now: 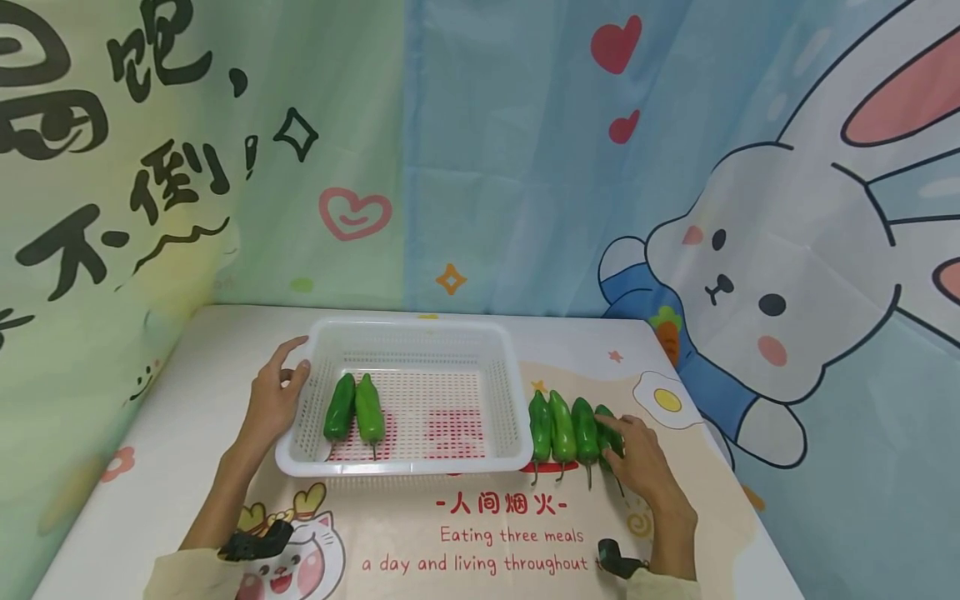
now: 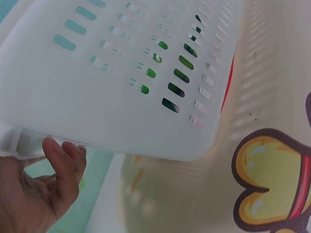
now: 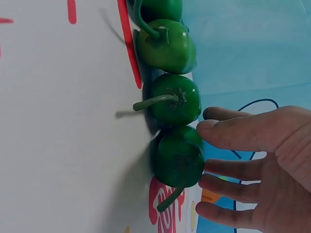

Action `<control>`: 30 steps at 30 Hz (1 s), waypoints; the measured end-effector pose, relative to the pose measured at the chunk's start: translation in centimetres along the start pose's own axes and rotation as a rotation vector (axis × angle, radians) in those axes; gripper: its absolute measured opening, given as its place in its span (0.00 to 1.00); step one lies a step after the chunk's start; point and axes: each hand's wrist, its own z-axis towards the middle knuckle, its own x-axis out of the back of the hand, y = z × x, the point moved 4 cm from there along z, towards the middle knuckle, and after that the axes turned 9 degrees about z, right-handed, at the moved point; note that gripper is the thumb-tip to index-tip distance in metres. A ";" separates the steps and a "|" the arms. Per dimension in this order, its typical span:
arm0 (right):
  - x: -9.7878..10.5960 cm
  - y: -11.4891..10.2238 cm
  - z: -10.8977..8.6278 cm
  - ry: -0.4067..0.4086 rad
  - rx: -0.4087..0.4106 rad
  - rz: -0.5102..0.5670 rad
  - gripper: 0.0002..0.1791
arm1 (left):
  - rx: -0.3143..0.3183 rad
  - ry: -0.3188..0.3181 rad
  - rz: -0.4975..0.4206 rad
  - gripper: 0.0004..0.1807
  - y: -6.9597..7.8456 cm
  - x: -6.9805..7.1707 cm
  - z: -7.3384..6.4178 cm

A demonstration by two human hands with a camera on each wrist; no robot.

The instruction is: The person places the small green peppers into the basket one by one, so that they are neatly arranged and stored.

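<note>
A white plastic basket [image 1: 406,462] with a slotted wall lies on the table, two green peppers [image 1: 369,410] side by side at its left end. My left hand [image 1: 276,396] is at the basket's left rim, fingertips right at the edge; the left wrist view shows the fingers [image 2: 62,167] loosely bent beside it. To the right of the basket, several green peppers [image 1: 562,427] lie in a row, stems toward me. My right hand [image 1: 637,457] is over the rightmost pepper [image 3: 179,155], fingers spread and fingertips close against its upper side.
A printed mat [image 1: 405,521] with red lettering and cartoon figures covers much of the white table [image 1: 176,408]. Behind the table hangs a patterned cloth [image 1: 495,167] with a large rabbit [image 1: 757,275]. Dark wrist devices [image 1: 258,542] sit near both sleeves.
</note>
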 end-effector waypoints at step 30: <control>-0.8 0.9 0.2 -0.017 -0.078 0.099 0.33 | 0.011 -0.006 0.007 0.30 -0.1 0.0 0.1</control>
